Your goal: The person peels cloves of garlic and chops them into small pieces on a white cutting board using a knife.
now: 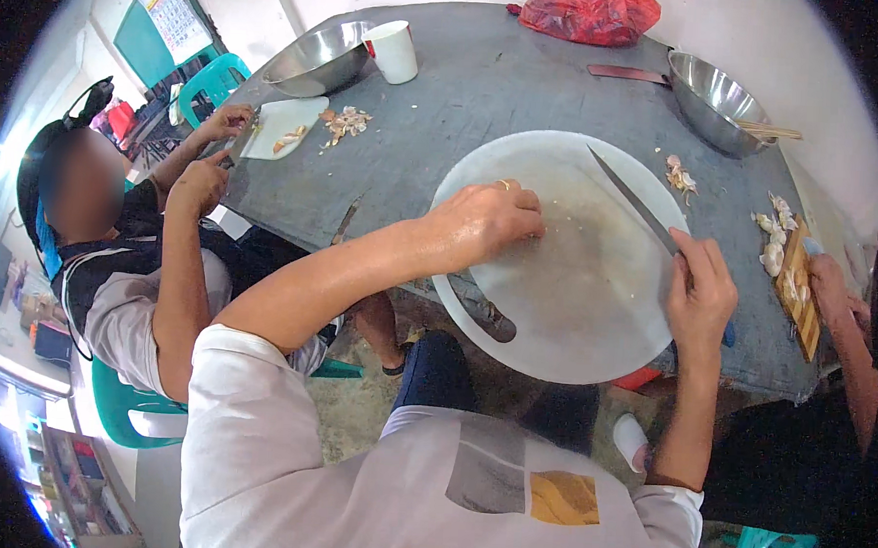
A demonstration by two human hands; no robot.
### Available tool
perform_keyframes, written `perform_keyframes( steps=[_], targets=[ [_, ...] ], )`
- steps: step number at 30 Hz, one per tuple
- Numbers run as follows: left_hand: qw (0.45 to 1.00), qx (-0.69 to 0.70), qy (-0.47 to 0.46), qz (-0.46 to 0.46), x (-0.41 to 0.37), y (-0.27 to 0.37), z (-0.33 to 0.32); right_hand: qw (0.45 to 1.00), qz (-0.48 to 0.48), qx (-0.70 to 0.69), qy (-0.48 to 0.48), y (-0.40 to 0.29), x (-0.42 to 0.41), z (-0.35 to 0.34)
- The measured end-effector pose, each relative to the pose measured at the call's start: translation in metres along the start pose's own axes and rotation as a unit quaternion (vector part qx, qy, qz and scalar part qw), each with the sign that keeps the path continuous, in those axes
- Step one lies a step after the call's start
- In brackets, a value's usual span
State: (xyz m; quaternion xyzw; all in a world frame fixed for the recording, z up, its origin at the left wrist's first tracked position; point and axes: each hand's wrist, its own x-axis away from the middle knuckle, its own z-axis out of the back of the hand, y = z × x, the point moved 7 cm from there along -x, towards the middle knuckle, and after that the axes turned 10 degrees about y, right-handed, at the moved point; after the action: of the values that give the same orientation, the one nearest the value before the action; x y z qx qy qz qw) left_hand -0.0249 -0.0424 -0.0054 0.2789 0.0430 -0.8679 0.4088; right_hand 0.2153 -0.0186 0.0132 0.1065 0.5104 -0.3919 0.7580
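A large round white plastic cutting board (577, 302) overhangs the near edge of the grey table, with small pale bits scattered on it. My left hand (489, 221) rests low over the board's left part, fingers curled down; whether anything is beneath them is hidden. At the board's right edge my right hand (703, 285) holds a kitchen knife (630, 198), its blade pointing away and to the left across the board. The knife's handle is mostly covered by my fingers. Garlic skins (681, 174) lie just past the board's right rim.
A person at left works at a small white board (287, 124); another's hands at right are by a wooden board (800, 290) with garlic. Steel bowls (320, 59) (718, 102), a paper cup (393, 52), a red plastic bag (590, 15) and a cleaver (628, 73) stand or lie farther back.
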Motion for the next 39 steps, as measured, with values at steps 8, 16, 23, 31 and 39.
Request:
perform_keyframes(
  steps=[8, 16, 23, 31, 39],
  targets=[
    [0.999, 0.001, 0.039, 0.037, -0.003, -0.005, 0.004, 1.0, 0.005, 0.005, -0.003, 0.002, 0.001, -0.002],
    [0.792, 0.412, 0.017, 0.45, 0.004, -0.069, 0.005, 1.0, 0.014, 0.006, -0.002, -0.003, -0.001, -0.001],
    [0.577, 0.65, 0.163, 0.466, 0.008, -0.098, -0.003, 1.0, 0.022, -0.009, 0.008, -0.002, -0.002, 0.003],
    [0.396, 0.779, 0.192, 0.446, 0.022, -0.081, -0.018, 1.0, -0.013, -0.008, -0.016, -0.002, -0.004, -0.003],
    [0.319, 0.807, 0.24, 0.435, 0.024, -0.09, -0.019, 1.0, -0.009, -0.011, -0.012, -0.002, -0.002, -0.002]
  ],
)
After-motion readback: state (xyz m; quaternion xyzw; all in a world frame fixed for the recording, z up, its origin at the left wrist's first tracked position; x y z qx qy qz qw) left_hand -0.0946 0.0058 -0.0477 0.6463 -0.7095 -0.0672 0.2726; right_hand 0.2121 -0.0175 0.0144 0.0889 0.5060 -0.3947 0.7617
